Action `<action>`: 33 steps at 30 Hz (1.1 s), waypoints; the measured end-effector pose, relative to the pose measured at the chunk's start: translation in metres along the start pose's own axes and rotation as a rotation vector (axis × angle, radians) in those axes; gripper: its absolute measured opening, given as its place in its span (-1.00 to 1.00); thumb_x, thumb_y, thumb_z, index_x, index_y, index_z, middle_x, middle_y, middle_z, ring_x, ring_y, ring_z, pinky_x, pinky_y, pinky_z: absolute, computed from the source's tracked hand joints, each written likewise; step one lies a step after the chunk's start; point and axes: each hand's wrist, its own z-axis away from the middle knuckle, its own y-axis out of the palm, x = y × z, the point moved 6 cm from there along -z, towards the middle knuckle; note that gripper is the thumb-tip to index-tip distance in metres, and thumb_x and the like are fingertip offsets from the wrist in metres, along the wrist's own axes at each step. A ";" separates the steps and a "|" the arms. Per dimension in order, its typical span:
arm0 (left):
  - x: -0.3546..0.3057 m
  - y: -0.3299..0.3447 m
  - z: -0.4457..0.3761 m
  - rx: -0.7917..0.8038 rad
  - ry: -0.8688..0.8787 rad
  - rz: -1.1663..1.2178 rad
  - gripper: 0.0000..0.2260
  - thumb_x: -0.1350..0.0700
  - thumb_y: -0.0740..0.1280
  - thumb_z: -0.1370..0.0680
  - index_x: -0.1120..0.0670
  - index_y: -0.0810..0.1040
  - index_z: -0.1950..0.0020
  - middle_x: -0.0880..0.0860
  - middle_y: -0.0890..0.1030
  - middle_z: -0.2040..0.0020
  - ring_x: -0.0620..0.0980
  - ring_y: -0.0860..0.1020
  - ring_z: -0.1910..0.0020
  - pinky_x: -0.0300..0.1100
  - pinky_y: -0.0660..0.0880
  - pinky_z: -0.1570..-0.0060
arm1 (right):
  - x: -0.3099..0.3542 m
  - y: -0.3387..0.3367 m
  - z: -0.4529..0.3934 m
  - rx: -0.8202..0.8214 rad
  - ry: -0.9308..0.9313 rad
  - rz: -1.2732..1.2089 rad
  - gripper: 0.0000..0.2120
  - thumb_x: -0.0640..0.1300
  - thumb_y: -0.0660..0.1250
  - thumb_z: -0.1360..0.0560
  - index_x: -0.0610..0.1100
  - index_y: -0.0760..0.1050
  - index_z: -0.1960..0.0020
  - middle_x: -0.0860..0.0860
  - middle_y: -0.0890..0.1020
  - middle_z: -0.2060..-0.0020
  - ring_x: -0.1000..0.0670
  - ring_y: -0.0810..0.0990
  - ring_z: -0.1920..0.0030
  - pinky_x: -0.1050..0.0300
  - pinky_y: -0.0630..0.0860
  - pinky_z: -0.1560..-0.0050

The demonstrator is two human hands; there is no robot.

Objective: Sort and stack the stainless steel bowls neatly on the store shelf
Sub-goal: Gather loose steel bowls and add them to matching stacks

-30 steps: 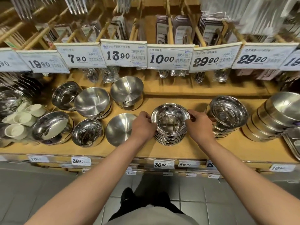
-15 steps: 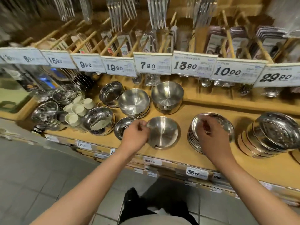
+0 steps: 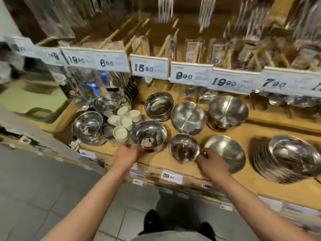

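- The left hand (image 3: 125, 154) reaches to the near rim of a deep steel bowl (image 3: 149, 135) at the front of the wooden shelf (image 3: 173, 160); its fingers curl at the rim, though blur hides whether they truly pinch it.
- The right hand (image 3: 211, 163) has its fingertips at the right edge of a smaller bowl (image 3: 183, 147); that grip is likewise unclear.
- A shallow bowl (image 3: 225, 152) lies just right of that hand.
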 end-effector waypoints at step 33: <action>-0.013 -0.059 0.042 -0.088 -0.136 0.350 -0.66 0.41 0.30 -0.57 0.16 0.50 -0.30 0.05 0.74 0.27 -0.01 0.71 0.37 -0.25 0.59 0.48 | 0.081 0.056 -0.066 0.205 -0.384 0.284 -0.69 -0.15 0.28 -0.60 -0.22 0.49 -0.32 -0.17 0.62 -0.19 -0.19 0.57 -0.22 -0.12 0.50 -0.23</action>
